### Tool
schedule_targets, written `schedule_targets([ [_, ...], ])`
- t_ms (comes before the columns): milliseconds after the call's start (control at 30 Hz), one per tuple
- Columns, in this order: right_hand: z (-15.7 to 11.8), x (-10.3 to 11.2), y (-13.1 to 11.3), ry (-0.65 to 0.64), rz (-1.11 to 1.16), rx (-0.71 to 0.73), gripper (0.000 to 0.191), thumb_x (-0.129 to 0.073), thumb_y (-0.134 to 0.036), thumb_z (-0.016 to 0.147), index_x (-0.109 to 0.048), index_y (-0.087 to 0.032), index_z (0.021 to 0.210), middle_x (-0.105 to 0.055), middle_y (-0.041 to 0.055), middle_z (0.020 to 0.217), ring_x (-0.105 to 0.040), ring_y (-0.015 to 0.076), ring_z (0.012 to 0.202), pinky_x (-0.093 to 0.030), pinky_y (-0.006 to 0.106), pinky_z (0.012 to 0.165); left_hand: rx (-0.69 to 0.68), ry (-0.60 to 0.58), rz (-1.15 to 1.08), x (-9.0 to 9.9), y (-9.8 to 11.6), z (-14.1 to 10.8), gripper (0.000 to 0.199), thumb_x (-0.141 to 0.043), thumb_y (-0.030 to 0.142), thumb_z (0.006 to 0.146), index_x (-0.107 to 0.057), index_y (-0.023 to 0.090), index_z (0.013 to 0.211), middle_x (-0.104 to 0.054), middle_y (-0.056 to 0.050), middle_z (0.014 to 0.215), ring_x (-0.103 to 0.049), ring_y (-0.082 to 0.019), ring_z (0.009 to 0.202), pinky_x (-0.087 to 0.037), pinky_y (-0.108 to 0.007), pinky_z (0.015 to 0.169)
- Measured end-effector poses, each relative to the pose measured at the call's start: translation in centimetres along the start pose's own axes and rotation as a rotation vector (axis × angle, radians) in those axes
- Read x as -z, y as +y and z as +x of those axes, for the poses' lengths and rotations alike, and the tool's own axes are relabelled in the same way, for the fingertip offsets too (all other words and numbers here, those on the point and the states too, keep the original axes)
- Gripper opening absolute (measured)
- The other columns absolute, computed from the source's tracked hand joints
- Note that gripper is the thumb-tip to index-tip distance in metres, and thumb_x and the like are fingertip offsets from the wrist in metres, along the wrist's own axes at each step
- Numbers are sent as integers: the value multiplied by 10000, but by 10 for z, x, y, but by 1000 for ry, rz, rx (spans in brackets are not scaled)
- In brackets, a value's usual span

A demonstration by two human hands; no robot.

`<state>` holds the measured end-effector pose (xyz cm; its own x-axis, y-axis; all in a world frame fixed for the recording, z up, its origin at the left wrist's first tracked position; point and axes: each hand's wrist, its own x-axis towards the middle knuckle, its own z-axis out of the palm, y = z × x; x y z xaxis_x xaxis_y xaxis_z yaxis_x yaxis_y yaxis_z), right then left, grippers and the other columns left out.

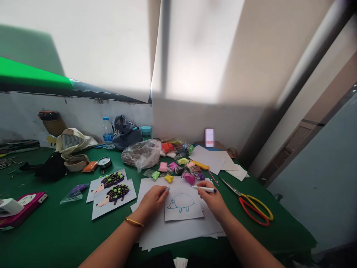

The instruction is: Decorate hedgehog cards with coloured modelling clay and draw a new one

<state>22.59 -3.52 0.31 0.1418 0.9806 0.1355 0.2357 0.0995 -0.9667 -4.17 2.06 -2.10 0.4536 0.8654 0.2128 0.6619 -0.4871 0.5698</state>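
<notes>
A white card with a blue line drawing of a hedgehog (180, 212) lies on a stack of larger white sheets (156, 234). In my right hand (213, 197) is a white marker with a dark blue end (205, 189), held above the card's upper right edge, its tip pointing left. My left hand (152, 201) is at the card's left side, thumb and finger pinched on a small pale piece that looks like the marker cap (167, 188). Past the card lie small bags of coloured clay, among them yellow (169, 178) and magenta (189, 177).
Two finished hedgehog cards (114, 195) lie to the left, near a purple clay bag (76, 191). Large scissors (245, 199) with red and yellow handles rest on the right. Behind are a plastic bag (142, 154), a water bottle (107, 134) and a phone (209, 137).
</notes>
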Motion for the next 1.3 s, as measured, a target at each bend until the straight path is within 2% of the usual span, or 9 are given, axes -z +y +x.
schedule_targets([
  [133,10,-16,-1,-44,128,-12,251,-604,-423,811,-636,-199,921,-600,8,748,-529,161,676,-400,255,592,-14,0,-2,-2,-1,0,365,-397,450,966,-668,216,1038,-676,-85,999,-592,-232,928,-441,-328,820],
  [267,16,-28,20,41,93,-26,292,-588,-473,820,-635,-184,819,-577,8,684,-515,165,651,-388,260,578,-26,-5,0,-1,-1,0,365,-409,456,961,-676,214,1016,-678,-81,980,-596,-232,920,-443,-323,808],
  [367,16,-30,29,54,50,-16,315,-581,-498,825,-635,-188,807,-574,6,681,-519,172,658,-387,261,578,-39,-9,-22,1,0,0,373,-416,472,959,-680,229,1064,-683,-79,1037,-598,-234,969,-444,-319,836],
  [467,14,-28,25,58,37,2,341,-575,-525,832,-641,-191,834,-594,15,697,-541,183,673,-412,270,589,-54,-19,-28,3,3,-1,377,-412,475,963,-684,236,1066,-684,-73,1051,-598,-230,990,-441,-312,852],
  [567,10,-28,15,42,45,32,355,-564,-528,847,-650,-188,903,-624,30,727,-566,191,684,-451,288,617,-61,-26,3,5,7,-1,373,-406,468,965,-692,228,972,-685,-64,960,-600,-222,927,-439,-298,794],
  [733,-2,-37,4,-33,-19,120,335,-620,-449,829,-680,-204,1049,-688,69,965,-622,224,841,-486,321,750,-84,-56,36,8,15,-2,384,-381,458,976,-679,221,924,-677,-49,853,-592,-208,839,-414,-290,731],
  [833,-8,-44,2,-57,-81,147,234,-599,-371,831,-708,-204,953,-704,63,967,-633,232,894,-480,314,791,-136,-68,43,9,16,-1,384,-366,439,985,-673,221,910,-672,-41,823,-587,-203,826,-402,-290,733],
  [1000,-9,-49,3,-75,-175,137,183,-560,-316,817,-695,-203,766,-704,40,803,-633,216,781,-462,294,719,-147,-69,46,8,15,-1,396,-354,434,988,-672,216,899,-670,-48,824,-588,-208,831,-399,-292,732],
  [1300,-7,-51,10,-109,-205,131,188,-566,-325,817,-713,-217,770,-719,43,829,-643,229,819,-455,304,741,-121,-62,39,7,14,0,387,-374,450,976,-663,220,862,-670,-45,827,-585,-211,834,-399,-291,724],
])
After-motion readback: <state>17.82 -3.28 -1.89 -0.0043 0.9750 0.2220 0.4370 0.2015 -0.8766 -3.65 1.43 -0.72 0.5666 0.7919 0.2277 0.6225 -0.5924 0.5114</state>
